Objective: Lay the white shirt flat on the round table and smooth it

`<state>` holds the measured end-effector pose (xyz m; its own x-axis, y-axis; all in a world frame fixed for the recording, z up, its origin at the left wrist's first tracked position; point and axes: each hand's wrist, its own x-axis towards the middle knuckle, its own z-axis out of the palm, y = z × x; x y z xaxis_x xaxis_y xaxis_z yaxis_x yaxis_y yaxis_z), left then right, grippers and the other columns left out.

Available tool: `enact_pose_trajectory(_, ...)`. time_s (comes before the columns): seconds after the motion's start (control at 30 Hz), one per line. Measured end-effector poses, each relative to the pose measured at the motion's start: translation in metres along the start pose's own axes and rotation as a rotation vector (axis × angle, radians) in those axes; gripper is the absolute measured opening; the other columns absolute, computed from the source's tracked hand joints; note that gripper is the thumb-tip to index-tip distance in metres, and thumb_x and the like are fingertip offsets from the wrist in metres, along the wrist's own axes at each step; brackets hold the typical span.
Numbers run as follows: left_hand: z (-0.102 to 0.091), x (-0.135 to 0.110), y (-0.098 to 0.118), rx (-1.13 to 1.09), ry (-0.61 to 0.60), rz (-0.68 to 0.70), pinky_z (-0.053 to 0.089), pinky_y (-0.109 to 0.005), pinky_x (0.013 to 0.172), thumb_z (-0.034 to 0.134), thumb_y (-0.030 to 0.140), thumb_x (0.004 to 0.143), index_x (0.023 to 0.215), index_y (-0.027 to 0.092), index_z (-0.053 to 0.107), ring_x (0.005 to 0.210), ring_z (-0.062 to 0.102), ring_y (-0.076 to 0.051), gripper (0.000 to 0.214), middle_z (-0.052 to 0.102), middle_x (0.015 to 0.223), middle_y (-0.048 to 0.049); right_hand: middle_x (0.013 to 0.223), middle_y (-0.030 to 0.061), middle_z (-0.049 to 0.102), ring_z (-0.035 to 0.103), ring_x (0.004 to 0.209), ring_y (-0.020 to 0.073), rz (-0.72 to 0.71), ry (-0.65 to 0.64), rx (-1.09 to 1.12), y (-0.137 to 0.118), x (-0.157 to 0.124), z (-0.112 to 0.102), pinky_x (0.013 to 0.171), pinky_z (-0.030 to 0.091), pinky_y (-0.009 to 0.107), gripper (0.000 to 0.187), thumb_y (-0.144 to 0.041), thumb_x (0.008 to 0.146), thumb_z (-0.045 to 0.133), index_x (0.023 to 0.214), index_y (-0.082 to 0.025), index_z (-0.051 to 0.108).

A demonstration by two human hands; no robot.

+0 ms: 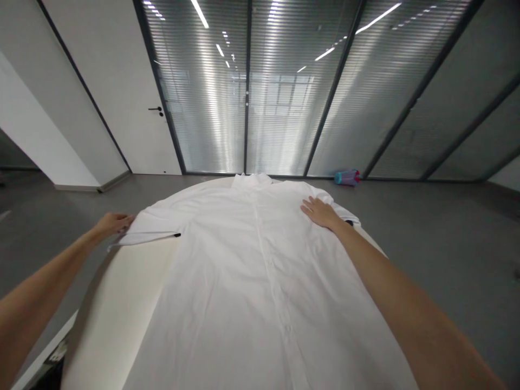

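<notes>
1. Setting: an office floor is filling the whole view.
2. A glass partition wall (284, 108) with built-in slatted blinds is running across the upper centre and right, dividing the space in commercial style.
3. A white door (122, 97) with a black lever handle (155, 110) is standing in a dark frame at upper left.
4. Linear ceiling lights (199, 13) are reflecting in the glass along the top edge.
5. A smooth grey floor (455, 260) is stretching away at right.

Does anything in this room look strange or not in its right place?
Yes: a small blue and pink object lies alone on the floor by the glass wall, away from everything else. The white shirt on the table shows no visible damage.
</notes>
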<state>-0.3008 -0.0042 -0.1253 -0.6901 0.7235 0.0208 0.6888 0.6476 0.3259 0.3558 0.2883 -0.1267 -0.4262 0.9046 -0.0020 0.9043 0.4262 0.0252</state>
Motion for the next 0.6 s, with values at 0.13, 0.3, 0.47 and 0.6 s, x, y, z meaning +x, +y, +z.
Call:
enact_pose_trajectory(0.13, 0.001, -0.010, 0.001, -0.117, -0.050, 0.050, 0.052, -0.023, 0.064, 0.062, 0.048, 0.083, 0.111, 0.014, 0.070, 0.075, 0.068, -0.018, 0.045, 0.075, 0.082, -0.0046, 0.166, 0.0119, 0.028, 0.028, 0.152, 0.0338, 0.018, 0.102, -0.023, -0.008, -0.004, 0.012, 0.121, 0.026, 0.057, 0.071, -0.062, 0.101, 0.022, 0.156, -0.020, 0.040)
enact_pose_trajectory(0.3, 0.000, -0.022, 0.000, -0.085, 0.092, 0.042, 0.050, -0.027, 0.065, 0.063, 0.046, 0.076, 0.103, 0.014, 0.072, 0.082, 0.068, -0.024, 0.043, 0.073, 0.083, -0.0078, 0.164, 0.0109, 0.034, 0.033, 0.149, 0.0327, 0.025, 0.133, -0.010, -0.007, -0.003, 0.015, 0.121, 0.029, 0.053, 0.069, -0.060, 0.101, 0.026, 0.154, -0.020, 0.045)
enact_pose_trajectory(0.47, -0.024, -0.024, -0.002, -0.003, 0.084, 0.042, 0.049, -0.033, 0.068, 0.064, 0.045, 0.076, 0.080, 0.013, 0.075, 0.079, 0.068, -0.031, 0.034, 0.071, 0.072, -0.0102, 0.162, 0.0110, 0.038, 0.035, 0.149, 0.0321, 0.029, 0.156, -0.011, -0.006, -0.002, 0.016, 0.122, 0.029, 0.051, 0.069, -0.060, 0.100, 0.030, 0.152, -0.019, 0.048)
enact_pose_trajectory(0.6, -0.033, 0.001, 0.025, -0.039, 0.089, 0.155, 0.050, -0.029, 0.082, 0.056, 0.030, 0.083, 0.103, 0.011, 0.075, 0.098, 0.068, -0.025, 0.034, 0.077, 0.101, -0.0110, 0.161, 0.0099, 0.040, 0.037, 0.147, 0.0324, 0.032, 0.171, 0.010, -0.004, 0.000, 0.019, 0.121, 0.030, 0.053, 0.069, -0.062, 0.098, 0.031, 0.150, -0.021, 0.049)
